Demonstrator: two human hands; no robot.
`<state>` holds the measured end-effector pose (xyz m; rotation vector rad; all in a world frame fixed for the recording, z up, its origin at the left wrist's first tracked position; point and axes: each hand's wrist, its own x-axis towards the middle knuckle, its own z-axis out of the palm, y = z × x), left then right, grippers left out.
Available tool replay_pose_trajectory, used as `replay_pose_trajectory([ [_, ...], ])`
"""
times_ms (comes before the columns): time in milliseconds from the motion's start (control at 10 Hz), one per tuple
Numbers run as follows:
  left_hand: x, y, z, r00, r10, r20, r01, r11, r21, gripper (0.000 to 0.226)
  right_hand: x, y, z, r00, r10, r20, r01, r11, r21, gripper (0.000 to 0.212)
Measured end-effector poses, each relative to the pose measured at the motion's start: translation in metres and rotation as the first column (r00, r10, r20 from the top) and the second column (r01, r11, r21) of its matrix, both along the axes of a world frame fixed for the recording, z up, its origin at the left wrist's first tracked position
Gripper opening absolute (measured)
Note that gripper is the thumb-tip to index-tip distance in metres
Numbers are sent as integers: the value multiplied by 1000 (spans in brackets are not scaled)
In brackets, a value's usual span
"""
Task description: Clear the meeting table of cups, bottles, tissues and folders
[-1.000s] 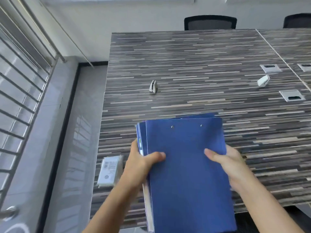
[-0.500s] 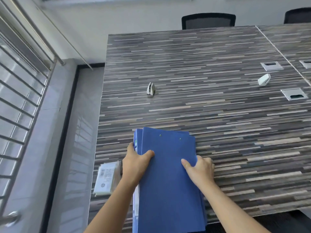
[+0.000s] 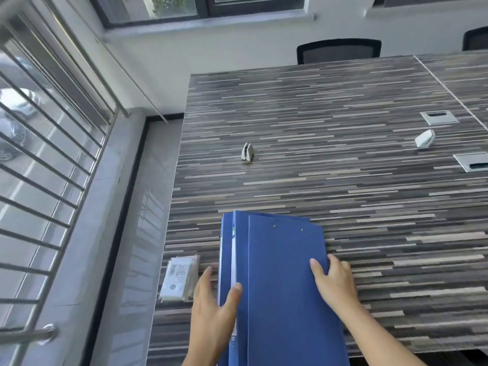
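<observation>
Hands flanking three stacked blue folders [image 3: 285, 273] at the table [image 3: 330, 180] near edge, left hand [image 3: 214, 310] straight-fingered against their side, right hand [image 3: 335, 282] gripping the opposite edge, one tissue pack [image 3: 179, 278] alongside.

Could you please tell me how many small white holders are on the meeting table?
2. One white holder stands beyond the blue folders; the other holder lies further right, between two metal cable hatches. More may sit outside the frame.

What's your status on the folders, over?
Left hand flat against stack of blue folders, thumb on top; right hand grips right edge. Stack on striped table. White tissue pack beside left hand.
</observation>
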<state>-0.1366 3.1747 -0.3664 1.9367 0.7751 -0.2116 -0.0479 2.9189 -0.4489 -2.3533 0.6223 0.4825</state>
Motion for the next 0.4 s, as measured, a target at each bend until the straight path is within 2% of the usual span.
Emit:
replay_pose_trajectory([
  [100,-20,8,-4,997,73,8,-73,997,21,77,-9,-10,-1,1000,27,0,-27,996,-87,68],
  [300,-43,23,-25,947,317,48,-320,945,72,26,-18,-23,13,999,45,26,-41,991,-131,65],
  [400,-52,32,-28,941,333,67,-339,931,133,16,-12,-25,41,975,35,219,-22,998,-59,49],
])
